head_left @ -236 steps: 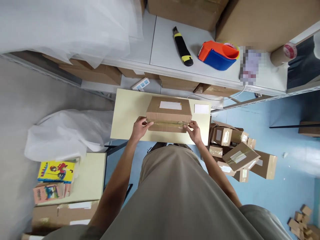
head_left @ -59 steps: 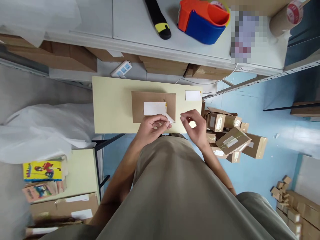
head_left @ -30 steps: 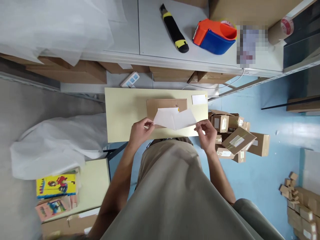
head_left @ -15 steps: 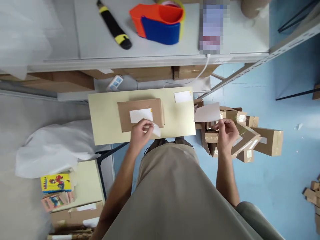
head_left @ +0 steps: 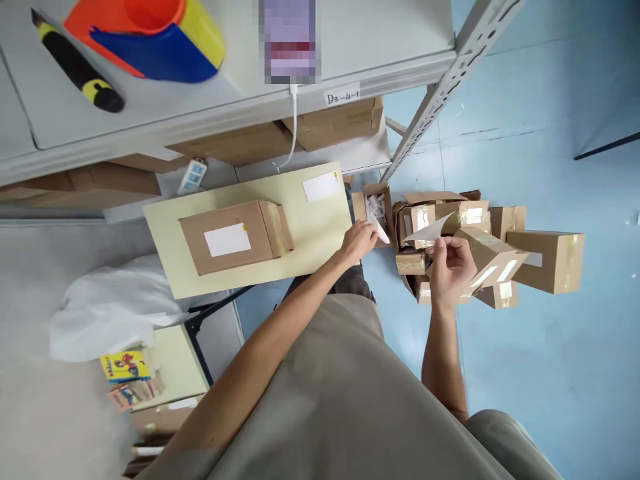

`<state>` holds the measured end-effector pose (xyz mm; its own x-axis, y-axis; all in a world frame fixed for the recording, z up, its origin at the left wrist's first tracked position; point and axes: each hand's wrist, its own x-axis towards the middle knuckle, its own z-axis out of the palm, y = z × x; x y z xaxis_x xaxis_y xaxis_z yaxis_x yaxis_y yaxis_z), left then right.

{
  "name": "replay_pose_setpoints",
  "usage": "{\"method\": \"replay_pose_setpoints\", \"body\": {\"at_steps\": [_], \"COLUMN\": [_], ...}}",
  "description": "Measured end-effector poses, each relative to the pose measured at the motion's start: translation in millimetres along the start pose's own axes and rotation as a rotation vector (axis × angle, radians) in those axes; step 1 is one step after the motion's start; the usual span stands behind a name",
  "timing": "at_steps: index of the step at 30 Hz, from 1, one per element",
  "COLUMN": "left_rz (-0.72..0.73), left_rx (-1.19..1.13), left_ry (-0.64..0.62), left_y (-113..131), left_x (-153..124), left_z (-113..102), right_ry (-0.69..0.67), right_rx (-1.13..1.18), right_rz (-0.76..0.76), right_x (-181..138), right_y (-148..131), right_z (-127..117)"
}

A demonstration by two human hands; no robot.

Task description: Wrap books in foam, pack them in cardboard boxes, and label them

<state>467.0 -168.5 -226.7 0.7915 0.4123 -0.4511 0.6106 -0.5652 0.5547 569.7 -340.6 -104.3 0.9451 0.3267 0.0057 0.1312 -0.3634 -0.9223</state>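
Observation:
A brown cardboard box [head_left: 235,237] with a white label [head_left: 227,240] stuck on top lies on the pale yellow table [head_left: 310,227]. My left hand [head_left: 357,241] is past the table's right edge, pinching a small white paper strip [head_left: 383,235] beside a small open carton [head_left: 375,207] with white scraps inside. My right hand [head_left: 450,267] is closed on a white backing sheet [head_left: 430,230], held above a heap of taped cartons [head_left: 500,250] on the floor. A second white label sheet [head_left: 323,187] rests at the table's far right corner.
A grey shelf [head_left: 350,60] above carries an orange-and-blue tape dispenser [head_left: 145,33], a black-and-yellow knife [head_left: 75,67] and a charging phone. A power strip [head_left: 193,177], flat cartons, a white plastic bag [head_left: 105,310] and picture books [head_left: 130,370] lie around. The floor is blue [head_left: 550,373].
My left hand left the labelled box and travelled right with the paper strip to the small open carton. My right hand still holds the backing sheet. The view swung right.

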Motion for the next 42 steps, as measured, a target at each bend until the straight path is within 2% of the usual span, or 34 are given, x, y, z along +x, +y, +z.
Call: {"method": "replay_pose_setpoints", "body": {"at_steps": [6,14,18,23,27,29,32,36,42], "left_rz": [-0.069,-0.130,-0.123,-0.195,-0.327,-0.358,-0.322,-0.287,-0.337], "left_rx": [0.093,0.128,0.104,-0.089,-0.454,-0.709,-1.004,-1.145,-1.147], "left_ry": [-0.116,-0.145,-0.123,-0.007,0.157,0.144,0.086,0.086,0.344], "left_y": [15.6,18.5,15.4,4.4,-5.3,-5.9,0.6,12.5,5.9], "left_x": [49.8,83.8,95.4,94.5,66.3,41.2,-3.7,-57.8,-111.1], "left_z": [17.3,25.0,19.0,-6.4,-35.2,-50.9,-75.0,-100.6,-110.1], "right_ry": [0.011,-0.058,-0.081,-0.114,-0.183,-0.235,-0.332,-0.492,-0.671], "right_rx": [0.051,0.021,0.035,0.000,-0.040,-0.037,-0.049,-0.073,-0.106], "right_rz": [0.032,0.066,0.075,0.065,0.020,-0.015,-0.080,-0.188,-0.356], "right_x": [10.3,16.9,17.9,19.4,19.8,19.3,16.5,5.0,-27.2], "right_y": [14.8,23.3,24.7,27.1,23.2,17.6,5.0,-13.3,-31.7], "right_z": [-6.6,-8.0,-5.4,-1.8,7.0,15.4,32.0,56.2,89.7]}}
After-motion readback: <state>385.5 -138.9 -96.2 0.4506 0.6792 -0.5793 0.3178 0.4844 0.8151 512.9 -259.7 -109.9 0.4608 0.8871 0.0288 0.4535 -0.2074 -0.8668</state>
